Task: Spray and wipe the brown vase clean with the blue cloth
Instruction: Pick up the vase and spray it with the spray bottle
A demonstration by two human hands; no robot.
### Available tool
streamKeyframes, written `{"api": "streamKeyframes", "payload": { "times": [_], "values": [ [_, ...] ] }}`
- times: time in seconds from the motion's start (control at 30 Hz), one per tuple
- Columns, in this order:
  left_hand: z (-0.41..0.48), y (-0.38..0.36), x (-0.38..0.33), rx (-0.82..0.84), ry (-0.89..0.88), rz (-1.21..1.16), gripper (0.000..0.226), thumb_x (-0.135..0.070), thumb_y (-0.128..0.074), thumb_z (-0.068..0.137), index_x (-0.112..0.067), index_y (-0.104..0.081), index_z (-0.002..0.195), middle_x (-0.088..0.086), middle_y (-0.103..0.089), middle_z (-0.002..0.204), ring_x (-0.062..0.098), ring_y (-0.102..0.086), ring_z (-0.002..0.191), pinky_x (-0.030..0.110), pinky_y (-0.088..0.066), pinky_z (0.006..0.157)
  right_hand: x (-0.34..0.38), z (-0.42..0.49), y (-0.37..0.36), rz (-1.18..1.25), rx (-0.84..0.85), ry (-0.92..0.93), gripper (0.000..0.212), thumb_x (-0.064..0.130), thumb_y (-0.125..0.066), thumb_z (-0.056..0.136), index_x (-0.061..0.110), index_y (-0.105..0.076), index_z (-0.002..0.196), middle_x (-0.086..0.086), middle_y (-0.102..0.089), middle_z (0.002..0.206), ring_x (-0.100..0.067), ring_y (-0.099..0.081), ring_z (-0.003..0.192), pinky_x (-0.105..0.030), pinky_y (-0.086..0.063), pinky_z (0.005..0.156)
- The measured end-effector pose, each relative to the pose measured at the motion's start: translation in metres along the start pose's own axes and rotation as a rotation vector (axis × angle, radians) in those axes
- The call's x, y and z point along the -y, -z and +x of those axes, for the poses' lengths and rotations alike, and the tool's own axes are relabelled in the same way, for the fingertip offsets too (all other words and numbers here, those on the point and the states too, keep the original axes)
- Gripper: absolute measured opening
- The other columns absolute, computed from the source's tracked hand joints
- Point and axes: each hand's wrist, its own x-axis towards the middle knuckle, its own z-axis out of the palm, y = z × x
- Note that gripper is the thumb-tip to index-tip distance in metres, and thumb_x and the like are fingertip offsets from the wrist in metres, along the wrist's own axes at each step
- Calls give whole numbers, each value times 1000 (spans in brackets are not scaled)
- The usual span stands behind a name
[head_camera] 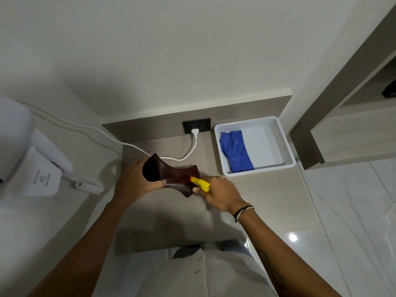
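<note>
The brown vase [174, 176] is held tilted on its side above the countertop, its open mouth facing left toward me. My left hand [135, 181] grips it around the mouth end. My right hand [220, 194] holds a spray bottle with a yellow head [201, 183], whose red nozzle points at the vase's base end, almost touching it. The bottle's body is hidden under my hand. The blue cloth [235, 151] lies crumpled in the left half of a white tray [285, 146] at the back right.
A white cable [120, 142] runs across the counter to a dark wall socket [196, 125] behind the vase. A wall-mounted white hair dryer [42, 168] with coiled cord hangs at the left. A wooden shelf unit [342, 125] stands at the right.
</note>
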Motion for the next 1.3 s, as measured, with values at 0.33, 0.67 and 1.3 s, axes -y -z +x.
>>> {"api": "streamKeyframes", "payload": {
  "times": [0.33, 0.67, 1.3],
  "values": [
    [7, 6, -17, 7, 355, -36, 71, -94, -64, 58, -26, -72, 78, -9, -70, 71, 10, -62, 68, 28, -38, 57, 35, 4, -12, -50, -107, 187, 45, 62, -56, 103, 22, -68, 121, -3, -78, 119, -28, -75, 100, -43, -63, 82],
    [6, 12, -27, 37, 384, -58, 70, -95, -66, 57, -28, -73, 78, -8, -73, 73, 15, -69, 71, 31, -43, 61, -18, -11, -11, -164, -11, -13, 42, 61, -59, 102, 23, -68, 116, -5, -79, 107, -27, -77, 92, -36, -58, 76],
    [9, 5, -75, 29, 73, 215, 98, -87, -78, 49, -31, -62, 128, -6, -67, 117, 23, -65, 107, 43, -58, 89, -94, 38, 138, 91, -381, -153, 70, 48, -70, 99, 15, -49, 157, -8, -74, 133, -30, -74, 110, -36, -57, 91]
  ]
}}
